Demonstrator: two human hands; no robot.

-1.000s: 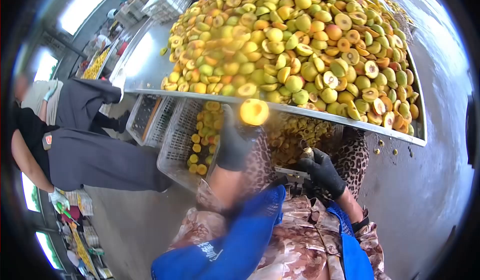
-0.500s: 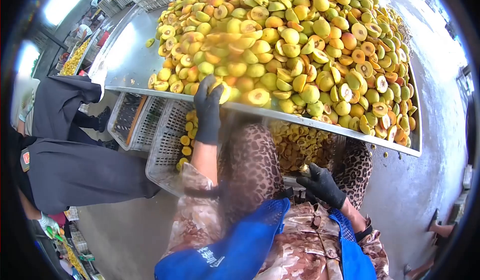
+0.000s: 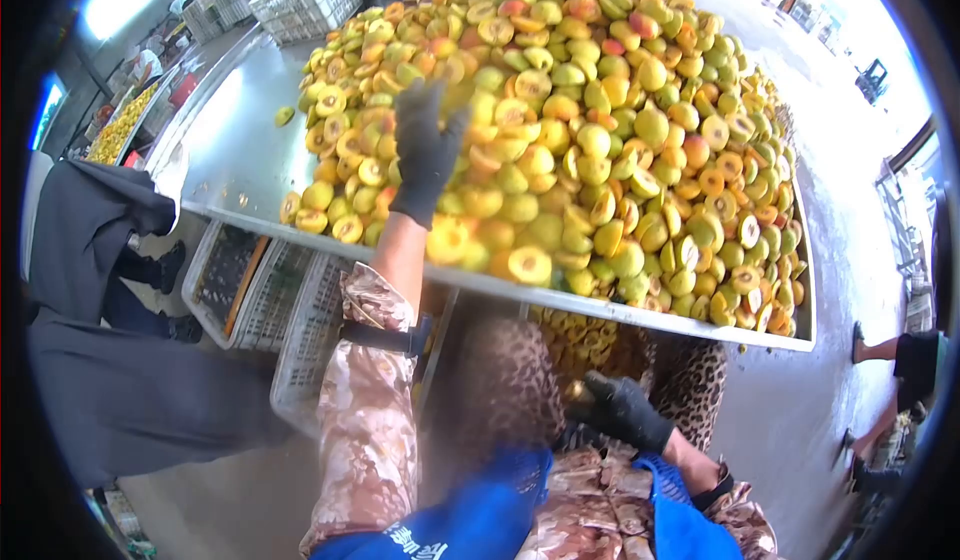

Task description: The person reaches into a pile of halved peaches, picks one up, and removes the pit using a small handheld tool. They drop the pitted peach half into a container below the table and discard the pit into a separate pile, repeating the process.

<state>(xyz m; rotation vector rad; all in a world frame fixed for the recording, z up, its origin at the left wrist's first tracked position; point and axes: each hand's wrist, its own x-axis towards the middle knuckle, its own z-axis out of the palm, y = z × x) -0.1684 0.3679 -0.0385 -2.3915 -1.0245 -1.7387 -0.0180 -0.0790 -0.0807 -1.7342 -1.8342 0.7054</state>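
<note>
A large heap of halved yellow peaches (image 3: 600,140) covers most of the metal table (image 3: 235,130) in front of me. Some halves show a brown stone or hollow in the cut face. My left hand (image 3: 428,150), in a dark grey glove, reaches over the left part of the heap with its fingers apart. Low by my knees, my right hand (image 3: 622,410), gloved alike, is closed on a small object with a pale tip (image 3: 578,392); I cannot tell its kind. Below the table edge, more cut fruit pieces (image 3: 575,345) lie between my legs.
Plastic crates (image 3: 305,335) stand under the table's left side. A person in dark trousers (image 3: 150,390) is close on my left. Further back are more white crates (image 3: 305,0) and another fruit-laden table (image 3: 125,125). A person's legs (image 3: 880,380) show at the right.
My left hand has moved from a peach half at the table's near edge up over the heap, its fingers spreading. My right hand stays low. The view has shifted slightly.
</note>
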